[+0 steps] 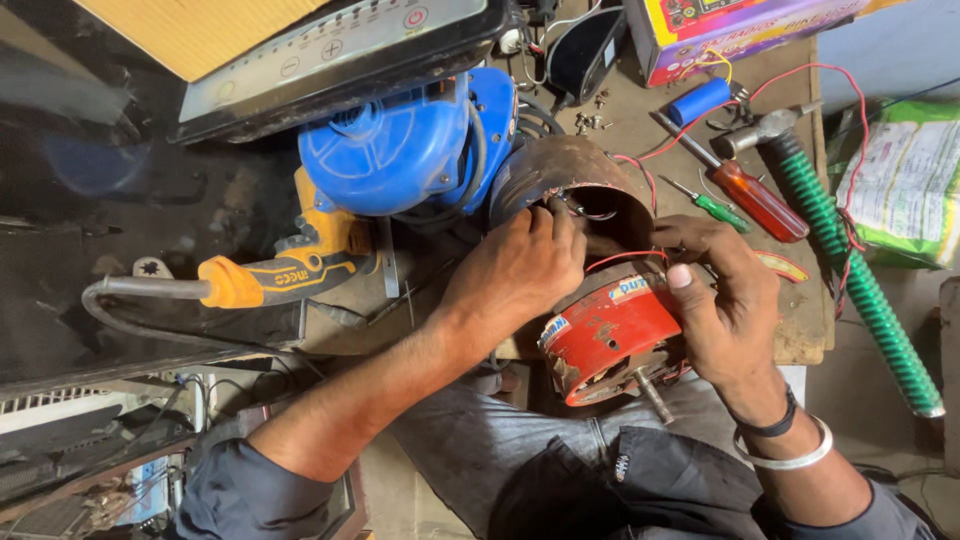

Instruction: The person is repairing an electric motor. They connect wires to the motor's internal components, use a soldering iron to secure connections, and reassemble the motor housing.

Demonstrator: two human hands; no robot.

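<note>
Both hands on a red motor

Left hand (520,265) pinches wires (575,208) inside the brown housing (560,170); right hand (725,300) grips the red motor (610,335) below it.

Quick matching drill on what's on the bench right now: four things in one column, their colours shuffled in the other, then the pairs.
Things:
1. motor housing
2. hammer handle
3. large screwdriver handle
4. motor in both hands

Colours:
A. green
B. red, scuffed
C. blue
D. translucent reddish-orange

Pairs: 1-C, 2-A, 3-D, 4-B. The left hand and right hand both work at the motor's wires.
</note>
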